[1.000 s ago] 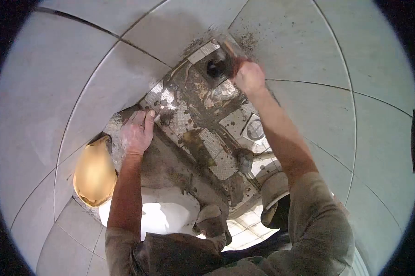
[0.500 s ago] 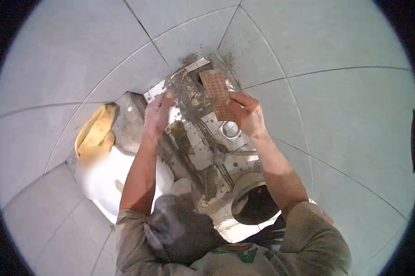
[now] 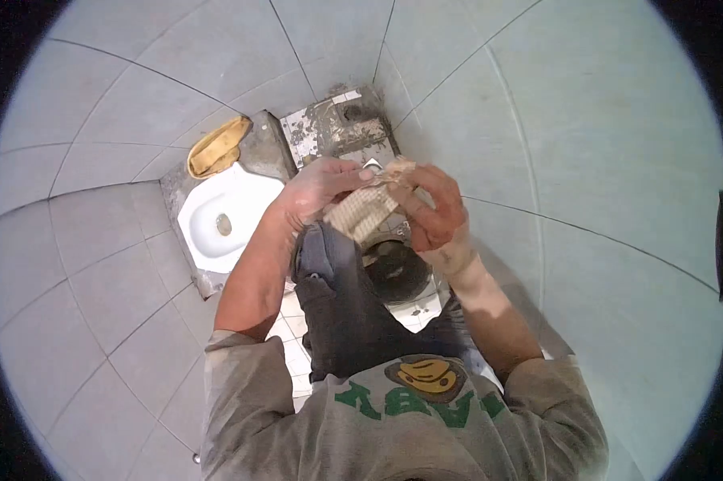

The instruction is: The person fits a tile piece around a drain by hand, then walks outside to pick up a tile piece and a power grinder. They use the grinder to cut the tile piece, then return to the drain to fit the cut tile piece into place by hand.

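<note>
My right hand (image 3: 440,210) grips a flat piece of tile (image 3: 363,213) by its right end. The tile is pale beige with a gridded, ribbed face, and it is tilted in front of my body. At its upper left edge, my left hand (image 3: 325,189) has its fingers bent and closed against it, the thumb pointing toward the right hand. Between the fingertips the tile's top edge is partly hidden and blurred. Beneath the hands stands a round bucket (image 3: 397,276) with a dark inside, partly covered by the right hand and my leg.
A white squat toilet (image 3: 237,200) is set in the floor to the left. Beside it a yellow, folded-looking item (image 3: 219,147) lies on a rough grey ledge (image 3: 267,152). In the back corner, the broken floor patch (image 3: 325,132) has a dark hole (image 3: 352,114). Tiled walls (image 3: 618,160) close in around me.
The view has pulled back and shifted. My right hand has brought the tile nearer my body and turned it to a paler look. My left hand, earlier apart, is now at the tile.
</note>
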`<state>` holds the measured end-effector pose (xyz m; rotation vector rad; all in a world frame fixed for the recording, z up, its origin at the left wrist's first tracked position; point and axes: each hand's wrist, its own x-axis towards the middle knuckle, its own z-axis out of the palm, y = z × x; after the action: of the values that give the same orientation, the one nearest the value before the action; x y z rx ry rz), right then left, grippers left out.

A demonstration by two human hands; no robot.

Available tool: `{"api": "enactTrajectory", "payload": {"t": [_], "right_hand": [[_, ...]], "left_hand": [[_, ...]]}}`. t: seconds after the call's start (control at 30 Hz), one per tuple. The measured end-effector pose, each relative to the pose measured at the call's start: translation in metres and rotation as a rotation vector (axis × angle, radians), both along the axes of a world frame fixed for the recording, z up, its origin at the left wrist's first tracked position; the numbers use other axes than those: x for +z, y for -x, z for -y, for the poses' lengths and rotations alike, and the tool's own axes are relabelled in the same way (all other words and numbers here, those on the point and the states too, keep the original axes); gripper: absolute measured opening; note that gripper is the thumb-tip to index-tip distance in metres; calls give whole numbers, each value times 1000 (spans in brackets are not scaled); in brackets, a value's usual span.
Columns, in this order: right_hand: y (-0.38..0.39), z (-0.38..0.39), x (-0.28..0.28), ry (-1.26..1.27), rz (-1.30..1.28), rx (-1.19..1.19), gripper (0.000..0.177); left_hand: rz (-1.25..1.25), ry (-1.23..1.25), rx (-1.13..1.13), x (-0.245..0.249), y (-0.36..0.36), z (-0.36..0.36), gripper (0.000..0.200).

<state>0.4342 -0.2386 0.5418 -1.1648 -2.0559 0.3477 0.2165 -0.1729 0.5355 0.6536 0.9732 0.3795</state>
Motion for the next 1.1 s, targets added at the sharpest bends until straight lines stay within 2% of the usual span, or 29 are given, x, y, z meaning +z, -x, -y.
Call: {"api": "enactTrajectory", "payload": {"t": [0.07,0.13,0.2,0.3,0.37,0.4,0.47,0.53,0.6,0.67,0.7,0.73,0.77,0.8,0.83,0.87,0.9,0.93,0.97,1.0,1.03,1.07,1.1], "right_hand": [[0,23,15,39,-9,-2,54],[-13,40,31,15,36,-8,53],[-24,60,48,0,94,-22,52],[-5,58,81,-3,137,-93,48],[-17,86,89,171,107,-123,44],[-24,98,89,156,105,-129,44],[-47,132,79,516,-4,-48,41],[-86,173,67,774,47,-37,40],[-127,227,52,688,160,-161,29],[-177,271,54,785,185,-136,20],[-216,307,27,853,453,-120,20],[-244,333,3,921,721,-118,21],[-244,338,34,1028,639,-428,21],[-243,340,72,1112,519,-761,21],[-262,350,69,1093,515,-890,22],[-283,365,58,1079,492,-1032,24],[-303,377,37,936,462,-1145,23],[-319,388,19,795,432,-1263,25],[-327,389,16,751,375,-1325,26],[-332,386,21,721,327,-1370,27],[-325,379,49,669,207,-1427,27],[-330,378,38,591,100,-1530,30],[-326,376,57,570,14,-1556,32]], "left_hand": [[-75,-121,30,19,2,20,22],[-84,-110,18,42,-13,31,20],[-167,-250,-75,62,-32,46,15],[-152,-247,-10,66,-14,40,16],[-165,-274,-1,70,-18,48,15],[-215,-278,63,73,-16,51,15],[-257,-300,116,77,-11,54,15],[-288,-280,185,76,-8,57,16],[-279,-331,200,83,-9,60,18],[-270,-336,330,100,-16,66,17],[-322,-358,321,93,-12,64,18],[-401,-481,303,94,-11,66,20],[-374,-508,340,82,-10,62,21],[-476,-543,264,61,-2,53,26],[-506,-512,211,44,2,43,31],[-768,-755,-51,52,4,41,32],[-626,-612,-28,7,19,20,31],[-580,-507,84,3,19,18,28],[-359,-453,150,4,16,16,27],[-243,-445,228,8,10,20,31],[-358,-365,43,-41,49,-27,33],[-510,-548,-33,-26,64,-23,30],[-497,-514,-37,-8,52,-11,28]]}}
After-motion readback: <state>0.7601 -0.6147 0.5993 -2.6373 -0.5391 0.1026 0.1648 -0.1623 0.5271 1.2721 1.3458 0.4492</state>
